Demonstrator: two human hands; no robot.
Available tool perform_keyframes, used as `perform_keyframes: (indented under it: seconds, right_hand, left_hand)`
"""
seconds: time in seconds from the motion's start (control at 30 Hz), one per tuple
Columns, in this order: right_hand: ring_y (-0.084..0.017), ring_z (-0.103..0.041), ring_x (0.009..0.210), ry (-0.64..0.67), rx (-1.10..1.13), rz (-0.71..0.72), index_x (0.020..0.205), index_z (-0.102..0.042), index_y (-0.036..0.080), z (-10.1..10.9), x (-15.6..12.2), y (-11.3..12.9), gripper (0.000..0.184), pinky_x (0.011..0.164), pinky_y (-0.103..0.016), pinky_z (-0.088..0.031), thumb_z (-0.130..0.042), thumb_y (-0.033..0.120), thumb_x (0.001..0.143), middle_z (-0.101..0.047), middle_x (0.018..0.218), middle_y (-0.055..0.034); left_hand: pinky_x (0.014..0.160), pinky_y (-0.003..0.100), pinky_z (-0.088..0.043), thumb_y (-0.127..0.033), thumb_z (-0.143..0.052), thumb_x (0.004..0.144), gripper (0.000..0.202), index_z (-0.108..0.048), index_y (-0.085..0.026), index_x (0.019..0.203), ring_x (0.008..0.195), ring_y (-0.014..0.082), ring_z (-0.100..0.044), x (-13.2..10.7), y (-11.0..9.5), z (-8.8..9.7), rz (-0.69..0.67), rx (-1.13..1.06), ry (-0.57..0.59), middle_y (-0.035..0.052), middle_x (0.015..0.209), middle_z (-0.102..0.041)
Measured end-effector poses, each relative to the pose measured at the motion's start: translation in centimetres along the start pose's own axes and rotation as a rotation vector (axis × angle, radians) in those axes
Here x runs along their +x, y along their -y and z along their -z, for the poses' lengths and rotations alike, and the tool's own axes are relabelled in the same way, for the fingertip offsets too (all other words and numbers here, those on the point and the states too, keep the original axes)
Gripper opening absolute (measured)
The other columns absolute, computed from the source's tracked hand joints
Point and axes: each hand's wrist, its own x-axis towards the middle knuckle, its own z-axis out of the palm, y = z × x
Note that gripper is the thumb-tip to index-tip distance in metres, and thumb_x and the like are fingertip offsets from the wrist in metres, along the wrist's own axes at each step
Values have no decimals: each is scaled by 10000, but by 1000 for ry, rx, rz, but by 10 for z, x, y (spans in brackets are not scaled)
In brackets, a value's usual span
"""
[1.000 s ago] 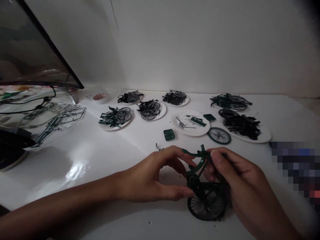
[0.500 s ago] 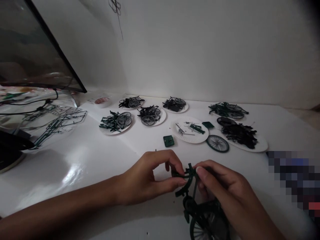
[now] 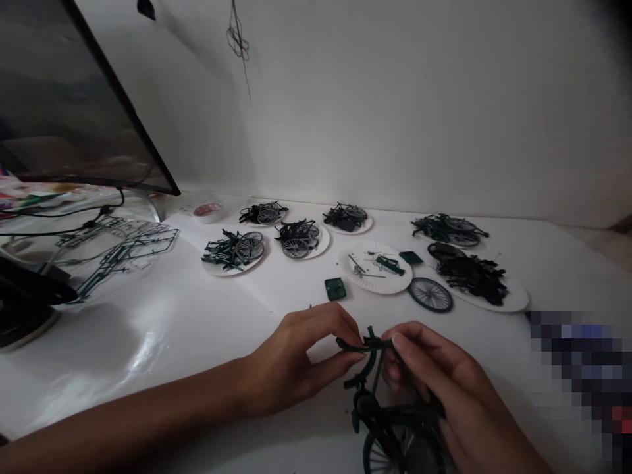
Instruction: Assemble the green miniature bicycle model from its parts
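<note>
Both hands are on a small dark green model bicycle (image 3: 380,415) near the table's front edge. The fingertips of my left hand (image 3: 303,359) pinch a thin dark green part at the top of its frame. My right hand (image 3: 444,382) grips the same upper part from the other side, thumb on top, with the frame running beneath its fingers. One spoked wheel is fitted at the bottom, partly cut off by the picture's lower edge. Just beyond the hands lie a green square piece (image 3: 336,288) and a loose spoked wheel (image 3: 430,294).
A paper plate (image 3: 345,273) holds small loose parts. Other plates with dark bicycle parts (image 3: 296,238) stand behind. Green sprue frames (image 3: 111,257), cables and a monitor (image 3: 89,99) are on the left. A roll of tape (image 3: 207,210) stands near the wall. A pixelated patch covers the right edge.
The model bicycle's frame has shifted slightly left, and its top part lies more level between my fingers. The background sits a little lower in view.
</note>
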Motion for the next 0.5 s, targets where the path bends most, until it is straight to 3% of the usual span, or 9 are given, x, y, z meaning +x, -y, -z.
perform_keyframes:
  seconds: [0.13,0.27,0.5]
  right_hand:
    - [-121,-521,694,34,-118,32,880,-676,225,7,4,-8,321,631,-202,-458,-719,543,859,-578,718,17]
    - [-122,-517,698,56,-157,23,908,-683,231,7,4,-9,320,626,-206,-448,-708,547,866,-589,743,18]
    - [-109,-513,675,30,-146,18,908,-712,230,3,3,-3,362,594,-194,-434,-756,576,813,-632,765,16]
  left_hand:
    - [843,293,-524,-222,-701,925,121,-627,-126,922,899,158,-641,4,-5,3,214,-114,53,76,942,-678]
    - [838,310,-489,-281,-696,925,178,-609,-136,871,875,162,-600,7,-8,8,307,-190,88,58,911,-646]
    - [869,325,-483,-416,-645,962,287,-602,-154,1072,940,174,-576,8,-11,11,426,-278,112,66,1026,-633]
